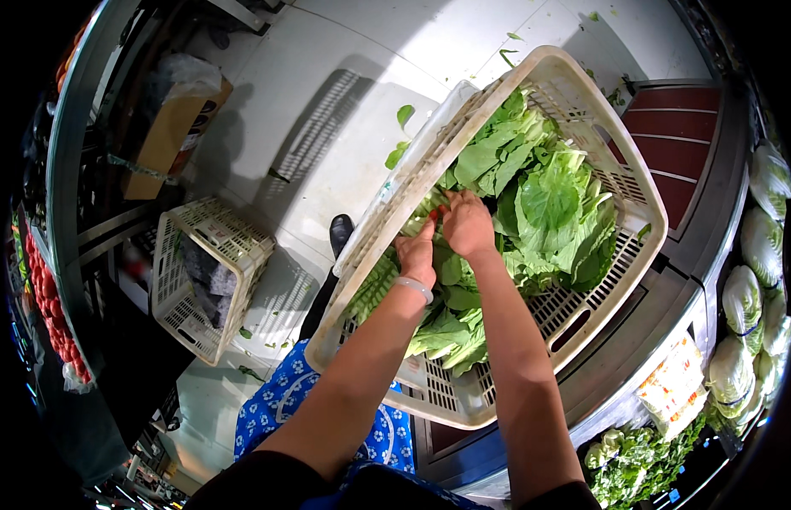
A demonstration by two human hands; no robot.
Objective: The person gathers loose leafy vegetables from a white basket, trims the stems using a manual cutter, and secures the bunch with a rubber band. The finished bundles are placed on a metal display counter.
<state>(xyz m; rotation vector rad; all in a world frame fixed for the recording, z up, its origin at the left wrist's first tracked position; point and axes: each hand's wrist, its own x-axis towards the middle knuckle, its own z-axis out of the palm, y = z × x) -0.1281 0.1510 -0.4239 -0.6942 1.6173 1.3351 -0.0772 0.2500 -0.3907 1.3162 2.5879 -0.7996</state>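
Both my hands reach into a large cream plastic crate that holds leafy green vegetables with broad leaves and pale stalks. My left hand, with a pale bangle at its wrist, curls around greens by the crate's left wall. Close beside it, my right hand is closed on the same greens, its fingers bent down and together. Small spots of red show at the fingertips of both hands; what they are I cannot make out. Leaves hide part of the fingers. The biggest heap of greens lies to the right of my hands.
A smaller cream crate with dark contents stands on the floor at left, below a cardboard box. Loose leaves lie on the white tiles. Napa cabbages line the shelf at right, with more greens below.
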